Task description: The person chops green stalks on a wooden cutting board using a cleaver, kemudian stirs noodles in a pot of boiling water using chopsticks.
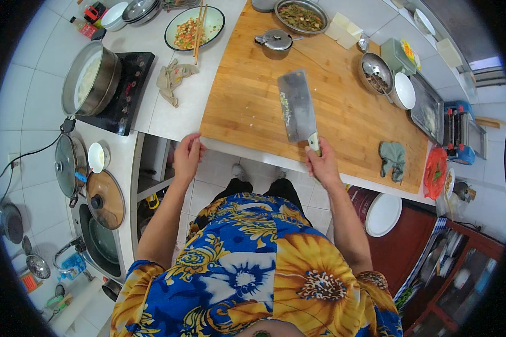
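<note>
My right hand (324, 162) grips the handle of a Chinese cleaver (297, 105). The broad blade lies over the large wooden cutting board (244, 97), with small pale chopped bits stuck along its left side. My left hand (188, 156), loosely curled with nothing visible in it, is by the board's near left corner. Whether its fingertips touch that corner is hard to tell. Beyond the blade stands a small lidded metal pot (277, 41) with a spoon handle sticking out. A few tiny crumbs dot the board.
Left of the board are a crumpled cloth (175, 82), an enamel dish of diced food with chopsticks (185, 33), and a steel pot (105, 84) on an induction cooker (139, 80). To the right are a green cloth (392, 160), a red plastic bag (435, 172) and a metal tray (428, 105).
</note>
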`<state>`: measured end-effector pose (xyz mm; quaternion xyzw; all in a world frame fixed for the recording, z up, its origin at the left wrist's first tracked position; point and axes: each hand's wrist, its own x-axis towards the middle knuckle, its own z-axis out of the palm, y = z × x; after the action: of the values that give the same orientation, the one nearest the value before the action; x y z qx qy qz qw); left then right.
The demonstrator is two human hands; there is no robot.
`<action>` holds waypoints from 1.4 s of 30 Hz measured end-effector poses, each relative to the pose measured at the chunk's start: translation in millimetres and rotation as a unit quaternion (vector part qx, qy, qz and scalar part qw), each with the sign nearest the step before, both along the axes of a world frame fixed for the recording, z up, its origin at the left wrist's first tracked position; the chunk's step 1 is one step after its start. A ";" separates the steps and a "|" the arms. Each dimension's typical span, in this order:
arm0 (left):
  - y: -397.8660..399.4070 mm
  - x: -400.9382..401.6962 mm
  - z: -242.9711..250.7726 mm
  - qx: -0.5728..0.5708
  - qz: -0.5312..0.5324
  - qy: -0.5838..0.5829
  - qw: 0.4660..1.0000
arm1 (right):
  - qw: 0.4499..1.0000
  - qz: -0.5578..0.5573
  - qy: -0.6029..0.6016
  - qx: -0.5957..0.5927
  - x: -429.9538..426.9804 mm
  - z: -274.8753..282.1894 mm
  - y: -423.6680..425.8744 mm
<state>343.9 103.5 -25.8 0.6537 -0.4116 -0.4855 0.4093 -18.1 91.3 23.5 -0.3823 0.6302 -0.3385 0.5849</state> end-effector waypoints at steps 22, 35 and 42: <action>-213.9 -211.4 82.5 -0.089 -0.396 -0.521 0.751 | 0.721 0.403 0.461 -0.324 -110.0 9.1 -203.4; -192.5 -180.6 61.9 -0.110 -0.319 -0.496 0.800 | 0.669 0.476 0.491 -0.292 -81.8 42.0 -210.6; -180.6 -184.0 51.8 -0.188 -0.355 -0.504 0.765 | 0.729 0.387 0.500 -0.263 -87.9 25.9 -163.3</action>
<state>159.8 -77.1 26.1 0.5219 -0.8440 -0.1099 0.0564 -106.0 -71.9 49.4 -0.8456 0.5149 0.0050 0.1411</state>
